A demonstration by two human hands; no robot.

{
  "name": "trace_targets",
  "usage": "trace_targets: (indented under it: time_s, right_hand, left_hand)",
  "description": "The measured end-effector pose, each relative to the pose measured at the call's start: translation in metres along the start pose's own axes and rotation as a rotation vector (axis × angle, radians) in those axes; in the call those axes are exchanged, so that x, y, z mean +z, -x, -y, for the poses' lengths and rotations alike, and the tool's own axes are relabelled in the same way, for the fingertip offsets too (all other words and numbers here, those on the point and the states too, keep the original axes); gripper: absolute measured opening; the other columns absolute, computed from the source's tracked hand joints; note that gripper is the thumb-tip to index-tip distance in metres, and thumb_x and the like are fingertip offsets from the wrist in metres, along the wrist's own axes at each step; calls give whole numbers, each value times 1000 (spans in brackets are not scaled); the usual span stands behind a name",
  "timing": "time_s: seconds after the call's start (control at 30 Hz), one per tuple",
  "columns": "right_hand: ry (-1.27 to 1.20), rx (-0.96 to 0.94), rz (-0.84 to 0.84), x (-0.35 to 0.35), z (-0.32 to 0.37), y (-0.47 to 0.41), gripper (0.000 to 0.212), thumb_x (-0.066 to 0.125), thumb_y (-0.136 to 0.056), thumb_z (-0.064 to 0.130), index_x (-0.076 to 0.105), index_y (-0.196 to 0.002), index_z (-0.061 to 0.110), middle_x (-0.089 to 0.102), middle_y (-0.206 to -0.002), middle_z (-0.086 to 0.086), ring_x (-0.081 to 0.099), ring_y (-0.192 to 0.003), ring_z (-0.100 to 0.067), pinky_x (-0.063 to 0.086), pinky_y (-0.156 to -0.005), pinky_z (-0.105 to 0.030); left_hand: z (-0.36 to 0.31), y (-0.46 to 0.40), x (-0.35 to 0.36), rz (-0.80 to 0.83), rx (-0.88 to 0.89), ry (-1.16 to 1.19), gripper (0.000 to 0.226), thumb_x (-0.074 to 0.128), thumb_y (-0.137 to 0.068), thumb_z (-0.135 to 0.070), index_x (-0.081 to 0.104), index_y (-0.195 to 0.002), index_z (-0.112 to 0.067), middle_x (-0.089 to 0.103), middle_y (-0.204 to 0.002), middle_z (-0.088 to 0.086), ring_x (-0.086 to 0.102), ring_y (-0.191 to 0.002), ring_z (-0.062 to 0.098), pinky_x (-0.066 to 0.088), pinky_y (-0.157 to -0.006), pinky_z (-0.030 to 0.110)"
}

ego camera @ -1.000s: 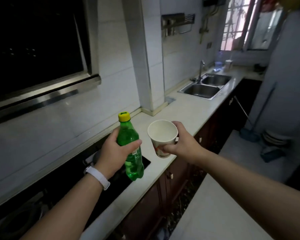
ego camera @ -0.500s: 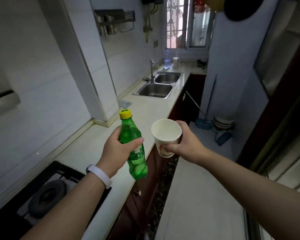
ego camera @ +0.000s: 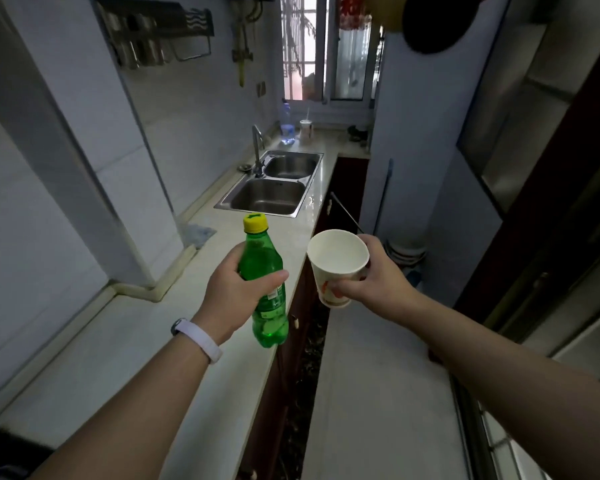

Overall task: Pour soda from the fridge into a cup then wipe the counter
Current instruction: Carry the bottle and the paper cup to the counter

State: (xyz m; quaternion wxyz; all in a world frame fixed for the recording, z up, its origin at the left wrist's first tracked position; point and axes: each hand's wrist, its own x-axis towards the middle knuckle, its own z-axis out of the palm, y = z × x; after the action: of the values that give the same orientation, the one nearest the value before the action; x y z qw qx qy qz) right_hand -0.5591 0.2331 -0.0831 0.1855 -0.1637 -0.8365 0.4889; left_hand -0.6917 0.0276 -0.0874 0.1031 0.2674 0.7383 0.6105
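Note:
My left hand [ego camera: 234, 292] grips a green soda bottle [ego camera: 265, 289] around its middle, upright, with its yellow cap [ego camera: 255, 222] still on, held above the front edge of the pale counter [ego camera: 153, 341]. To its right my right hand [ego camera: 374, 275] holds a white paper cup [ego camera: 336, 261] with an orange print, tilted slightly toward me; its inside looks empty. The cup hangs over the floor just off the counter edge, a short gap from the bottle. A small bluish cloth [ego camera: 196, 233] lies on the counter by the wall pillar.
A double steel sink [ego camera: 274, 188] with a tap sits farther along the counter, with a clear bottle [ego camera: 286, 128] and a jar [ego camera: 305, 129] beyond it by the window. Dark cabinets run under the counter. A stove corner [ego camera: 0, 448] shows bottom left. A narrow white floor aisle lies right.
The view has swung right along the counter, so the stove has slid almost out of sight and the sink is now centred. Both hands keep the bottle and cup in the same hold.

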Motion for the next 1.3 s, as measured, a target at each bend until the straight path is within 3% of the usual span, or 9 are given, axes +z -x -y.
trace_targets:
  time_s: [0.23, 0.4, 0.57, 0.8, 0.9, 1.13, 1.23, 1.3]
  right_hand:
    - [-22, 10, 11, -22, -17, -60, 79, 85, -70, 23, 34, -130, 32, 52, -118, 15, 52, -109, -5, 47, -86, -24]
    - [-42, -15, 66, -41, -49, -111, 77, 85, -70, 25, 34, -126, 36, 52, -117, 18, 52, -110, -6, 47, -89, -26]
    - [-132, -37, 151, -65, -82, -175, 77, 86, -68, 26, 37, -127, 35, 53, -117, 17, 53, -109, -5, 47, -90, -26]
    - [-165, -103, 288, -94, -106, -255, 75, 86, -67, 21, 38, -123, 33, 54, -111, 20, 51, -102, 6, 41, -79, -10]
    - [-187, -115, 345, -92, -114, -279, 75, 86, -67, 22, 38, -124, 31, 53, -112, 19, 51, -105, 2, 41, -82, -13]
    - [-215, -139, 474, -49, -121, -325, 74, 85, -69, 20, 37, -124, 33, 52, -114, 20, 48, -103, 9, 38, -75, 0]
    - [-192, -153, 533, -19, -118, -341, 76, 85, -69, 20, 36, -124, 33, 50, -117, 17, 49, -105, 4, 41, -82, -7]
    - [-178, -165, 575, 1, -117, -352, 78, 86, -69, 22, 35, -127, 34, 50, -122, 11, 49, -110, -5, 46, -92, -20]
  left_hand:
    - [12, -60, 27, -32, -24, -19, 48, 85, -60, -46, 65, -101, -34, 73, -96, -7, 69, -90, 14, 58, -83, 47]
    - [21, -99, 56, -66, -51, -27, 41, 87, -70, -27, 64, -105, -28, 73, -97, -4, 69, -90, 15, 58, -84, 45]
    - [20, -138, 96, -166, -108, -50, 42, 87, -71, -23, 64, -106, -29, 73, -97, -6, 70, -89, 12, 58, -82, 39]
    - [7, -176, 130, -352, -146, -55, 42, 85, -72, -20, 65, -108, -28, 73, -98, -7, 70, -88, 9, 55, -74, 26]
    - [9, -182, 130, -406, -162, -85, 40, 85, -72, -22, 65, -107, -28, 74, -98, -6, 70, -88, 10, 56, -76, 30]
    - [30, -188, 112, -542, -225, -154, 45, 87, -71, -27, 64, -110, -32, 73, -98, -11, 69, -89, 8, 55, -77, 33]
    - [45, -191, 98, -594, -262, -144, 44, 86, -71, -28, 64, -108, -32, 73, -97, -11, 70, -86, 6, 55, -76, 32]
    - [56, -197, 85, -630, -275, -135, 42, 85, -72, -26, 64, -107, -34, 73, -97, -11, 69, -85, 4, 54, -75, 30]
